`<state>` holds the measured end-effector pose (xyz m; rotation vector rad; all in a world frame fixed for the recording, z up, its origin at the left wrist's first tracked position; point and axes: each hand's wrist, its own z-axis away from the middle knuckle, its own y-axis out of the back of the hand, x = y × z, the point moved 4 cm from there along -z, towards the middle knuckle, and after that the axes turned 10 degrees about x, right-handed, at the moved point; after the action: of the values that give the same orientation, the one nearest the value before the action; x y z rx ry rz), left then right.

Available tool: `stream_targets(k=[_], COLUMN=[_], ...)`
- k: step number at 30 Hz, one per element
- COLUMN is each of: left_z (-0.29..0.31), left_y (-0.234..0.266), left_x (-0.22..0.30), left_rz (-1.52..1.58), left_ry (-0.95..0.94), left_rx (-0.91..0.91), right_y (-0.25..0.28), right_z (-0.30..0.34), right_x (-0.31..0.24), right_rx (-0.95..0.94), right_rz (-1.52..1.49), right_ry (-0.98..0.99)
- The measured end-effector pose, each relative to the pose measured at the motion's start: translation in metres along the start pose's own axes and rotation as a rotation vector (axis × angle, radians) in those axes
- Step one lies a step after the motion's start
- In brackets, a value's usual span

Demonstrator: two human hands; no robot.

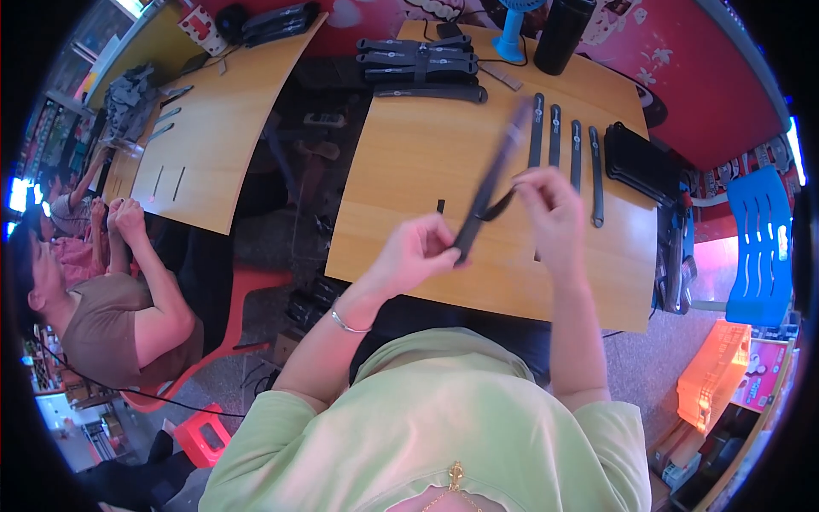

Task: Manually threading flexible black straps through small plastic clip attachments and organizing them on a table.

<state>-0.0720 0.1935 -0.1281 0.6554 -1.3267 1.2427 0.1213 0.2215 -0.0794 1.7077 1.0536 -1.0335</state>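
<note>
Wooden tabletop [409,154] is filling the middle of a cramped workshop with red walls, and a person in a light green shirt [426,427] is sitting at its near edge with both hands raised above it. Closest in, the left hand [418,252] is pinching the lower end of a long dark strap [493,183], thumb and fingers closed on it. That strap is running up and away from the left hand, its long axis slanting toward the far right, and its upper end is blurring with motion. Just beside it, the right hand [550,213] is sitting higher along the strap, fingertips drawn together on a small dark tab [503,205] that is sticking out sideways from the strap's middle; so the left is gripping the near end and the right is working the midpoint. Beyond the hands, four finished straps [563,145] are lying side by side, all pointing away, with a black case [640,162] to their right. Farther back, a stack of dark straps [418,60], a blue fan [516,26] and a black bottle [563,34] are standing. Off to the left, another person [102,299] is sitting at a second table [230,111].
</note>
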Motion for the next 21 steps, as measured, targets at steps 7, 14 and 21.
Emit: stream_targets(k=[7,14,21], left_z=[0.007,0.001,0.011], left_y=[-0.013,-0.021,-0.022], left_x=[0.004,-0.002,-0.005], left_rz=[0.22,0.468,0.386], left_ry=[0.188,0.317,0.368], left_rx=[-0.083,-0.026,-0.09], right_y=[-0.014,-0.021,-0.004], right_z=[0.023,0.042,0.009], right_x=[-0.038,-0.042,-0.005], right_rx=[-0.344,-0.198,-0.068], right_rz=[0.162,0.193,-0.01], right_ry=[0.193,0.375,-0.12])
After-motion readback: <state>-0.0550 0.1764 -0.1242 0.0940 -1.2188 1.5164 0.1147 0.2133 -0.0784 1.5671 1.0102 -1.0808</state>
